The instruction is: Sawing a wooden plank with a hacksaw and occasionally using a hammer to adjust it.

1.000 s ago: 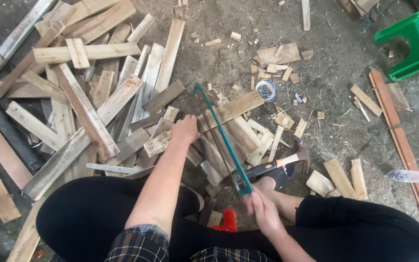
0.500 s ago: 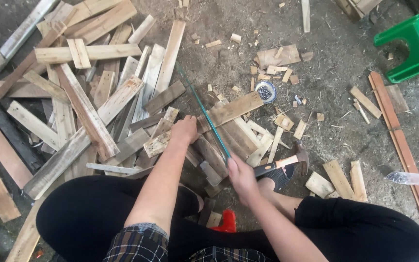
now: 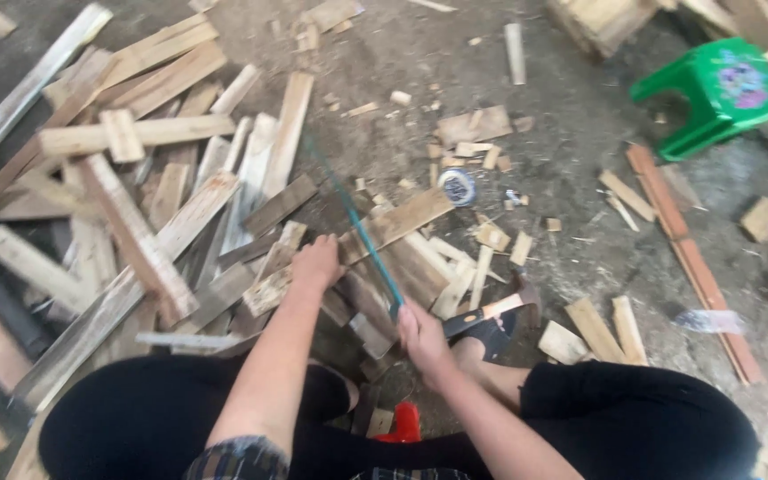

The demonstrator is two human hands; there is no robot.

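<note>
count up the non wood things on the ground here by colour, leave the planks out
Green: 2, the plastic stool and the hand saw
Red: 1, a small object between the knees
Black: 1, a hatchet head
Round tin lid: 1
Total: 5

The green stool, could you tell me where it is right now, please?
In the head view, the green stool stands at the upper right on the dirt floor, beyond a long reddish plank.

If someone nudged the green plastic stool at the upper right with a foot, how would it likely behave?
The green plastic stool looks thin-walled and hollow, so it is probably light and would slide or skip rather than resist. It stands on rough, gritty ground littered with wood scraps, so a leg might catch and tip it. Its moulded plastic likely flexes rather than cracks.
</note>
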